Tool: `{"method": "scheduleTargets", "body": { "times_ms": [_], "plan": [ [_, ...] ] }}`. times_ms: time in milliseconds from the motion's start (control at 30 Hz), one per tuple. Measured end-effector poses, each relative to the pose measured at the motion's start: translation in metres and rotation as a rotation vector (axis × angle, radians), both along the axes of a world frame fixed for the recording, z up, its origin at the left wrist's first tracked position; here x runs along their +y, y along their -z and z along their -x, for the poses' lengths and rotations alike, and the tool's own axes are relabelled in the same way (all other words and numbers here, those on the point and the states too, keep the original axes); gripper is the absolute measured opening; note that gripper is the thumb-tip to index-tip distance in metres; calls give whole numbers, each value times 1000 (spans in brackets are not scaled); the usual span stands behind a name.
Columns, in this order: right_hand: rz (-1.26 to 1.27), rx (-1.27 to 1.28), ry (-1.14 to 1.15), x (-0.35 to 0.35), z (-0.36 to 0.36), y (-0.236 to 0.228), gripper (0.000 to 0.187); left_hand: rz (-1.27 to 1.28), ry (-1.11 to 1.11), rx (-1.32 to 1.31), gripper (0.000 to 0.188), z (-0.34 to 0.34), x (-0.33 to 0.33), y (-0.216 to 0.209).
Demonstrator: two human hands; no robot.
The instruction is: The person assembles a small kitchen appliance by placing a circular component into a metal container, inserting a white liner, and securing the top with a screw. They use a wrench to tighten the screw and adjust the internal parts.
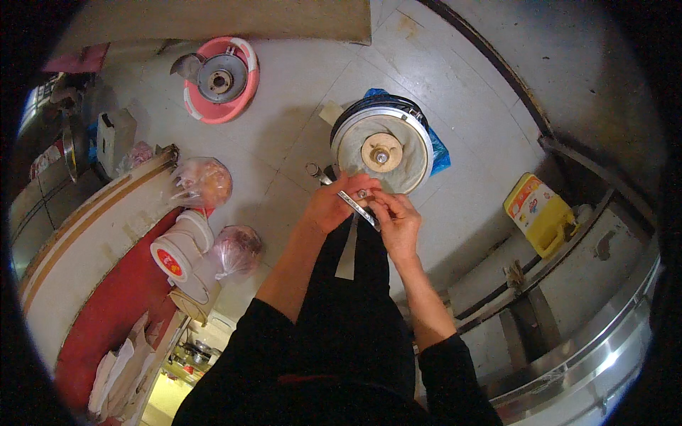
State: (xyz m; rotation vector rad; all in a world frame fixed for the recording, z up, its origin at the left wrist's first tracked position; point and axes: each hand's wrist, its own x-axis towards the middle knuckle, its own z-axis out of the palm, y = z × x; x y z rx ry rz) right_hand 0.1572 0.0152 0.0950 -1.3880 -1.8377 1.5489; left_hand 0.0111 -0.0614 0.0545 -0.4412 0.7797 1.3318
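My left hand (pixel 332 203) is closed around a silver wrench (pixel 357 209). Its ring-shaped end juts out past my fingers on the left, and its bar slants down to the right across my palm. Close beside it, my right hand (pixel 398 221) is closed, fingertips pinched near a small round metal piece (pixel 362 193) that looks like a nut or socket. Just beyond both hands stands a round machine (pixel 418 168) with a silver rim, a greyish inner face, a tan disc (pixel 369 145) and a bolt (pixel 381 157) at its centre.
A pink-and-white basin (pixel 253 85) at the far left holds a grey round metal part (pixel 238 79). On the left stand a white bucket (pixel 170 248) and filled plastic bags (pixel 238 248). A yellow plastic container (pixel 543 220) and a metal-edged counter (pixel 604 362) are on the right.
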Motion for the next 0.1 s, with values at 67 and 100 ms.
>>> {"method": "scheduleTargets", "body": {
  "times_ms": [67,100],
  "plan": [
    [-23,-80,-32,-3,6,-3,20,-87,31,19,46,-1,0,0],
    [-51,-85,-61,-3,8,-4,21,-89,28,20,46,-1,-1,0]
  ]
}}
